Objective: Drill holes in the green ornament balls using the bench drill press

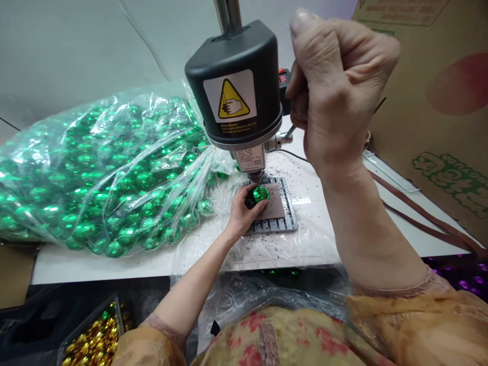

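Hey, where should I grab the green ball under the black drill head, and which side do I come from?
Probably best to take the green ball by its sides, coming from the front left, as the left hand does. It's round and faceted, so a grip on opposite sides should steady it. The black drill head stands above, so keep off the top.

Your machine's head [232, 96] occupies the top centre of the frame, above its base [292, 221]. On the base lies a pad [276, 206]; the ball [261, 193] sits beneath the head, at the pad's upper left, in your left hand [244, 209]. Your right hand [339, 76] is at upper right, beside the head. The bag [102, 168] lies on the table [95, 269] at left; the carton [438, 76] stands at right. Lower left, below the table: the bin [119, 315].
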The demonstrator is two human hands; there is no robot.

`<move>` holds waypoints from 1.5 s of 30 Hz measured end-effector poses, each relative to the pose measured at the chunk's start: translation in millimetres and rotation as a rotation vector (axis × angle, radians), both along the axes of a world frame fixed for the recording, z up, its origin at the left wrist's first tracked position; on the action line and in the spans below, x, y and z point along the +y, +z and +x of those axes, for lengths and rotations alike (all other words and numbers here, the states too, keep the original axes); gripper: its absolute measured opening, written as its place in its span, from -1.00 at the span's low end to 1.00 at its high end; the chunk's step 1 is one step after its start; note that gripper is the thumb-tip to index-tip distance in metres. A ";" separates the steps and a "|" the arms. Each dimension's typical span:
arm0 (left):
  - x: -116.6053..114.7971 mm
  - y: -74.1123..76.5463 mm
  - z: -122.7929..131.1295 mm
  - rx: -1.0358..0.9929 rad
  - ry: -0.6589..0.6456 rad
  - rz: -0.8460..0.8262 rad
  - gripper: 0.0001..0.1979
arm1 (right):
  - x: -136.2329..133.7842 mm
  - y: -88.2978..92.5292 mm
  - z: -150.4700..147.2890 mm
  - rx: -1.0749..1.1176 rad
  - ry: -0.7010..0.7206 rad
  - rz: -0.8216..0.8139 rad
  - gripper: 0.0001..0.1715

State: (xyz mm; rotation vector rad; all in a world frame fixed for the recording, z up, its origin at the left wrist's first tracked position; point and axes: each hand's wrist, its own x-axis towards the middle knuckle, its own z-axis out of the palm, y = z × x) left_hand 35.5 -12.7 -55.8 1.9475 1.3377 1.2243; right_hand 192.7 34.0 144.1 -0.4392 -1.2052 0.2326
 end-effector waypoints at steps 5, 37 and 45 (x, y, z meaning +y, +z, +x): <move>-3.7 3.8 -0.4 0.024 0.002 0.023 -0.57 | -2.1 1.6 -0.1 -0.028 -0.064 -0.020 -0.31; -8.0 -5.1 9.0 -0.043 0.049 0.013 -0.54 | -26.2 -70.1 1.1 0.029 -0.182 0.331 -0.41; -8.4 -4.5 9.3 -0.059 0.041 0.010 -0.54 | -18.6 -85.6 4.9 -0.003 -0.172 0.430 -0.45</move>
